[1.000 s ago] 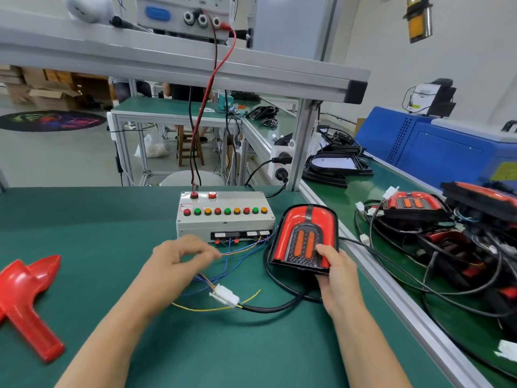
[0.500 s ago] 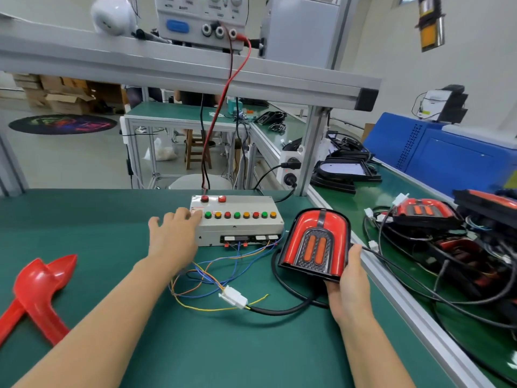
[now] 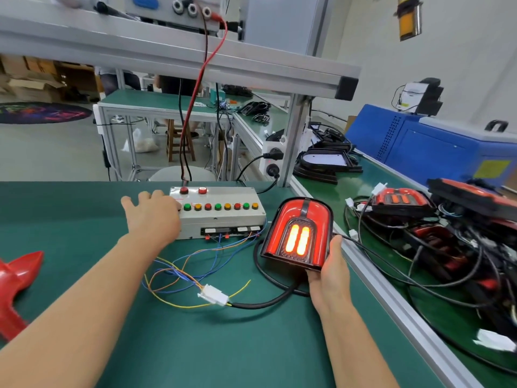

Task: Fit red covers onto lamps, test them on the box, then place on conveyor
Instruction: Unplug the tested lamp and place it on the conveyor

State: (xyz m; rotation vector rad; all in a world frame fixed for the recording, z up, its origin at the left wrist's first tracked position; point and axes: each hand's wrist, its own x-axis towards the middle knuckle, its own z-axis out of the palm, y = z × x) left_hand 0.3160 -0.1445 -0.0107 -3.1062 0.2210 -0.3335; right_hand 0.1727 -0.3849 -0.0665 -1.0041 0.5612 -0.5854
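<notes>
My left hand (image 3: 152, 217) lies with its fingers (image 3: 144, 198) spread flat over the left end of the test box (image 3: 221, 212), the fingertips at the first button of the coloured row; it grips nothing, and which finger presses is hidden beneath the hand. My right hand (image 3: 331, 271) cups the lamp (image 3: 298, 232) from below and the near right, fingers closed around its lower edge, tilting the red-covered face up toward me just right of the box. The two central bars glow orange, so I judge the test step to be under way. Outward from the lamp, its black cable (image 3: 265, 303) curves to a white connector (image 3: 214, 294) lying on the counter (image 3: 195, 345), from which thin coloured wires run to the box's front. To do this step well, I should hold the lamp steady and facing me, keep the cable slack so the connector is not strained, and press each button in turn while watching for every segment to light. The conveyor (image 3: 372, 189) lies right, already carrying tested lamps (image 3: 400, 198). A spare red cover (image 3: 16, 278) waits far left.
</notes>
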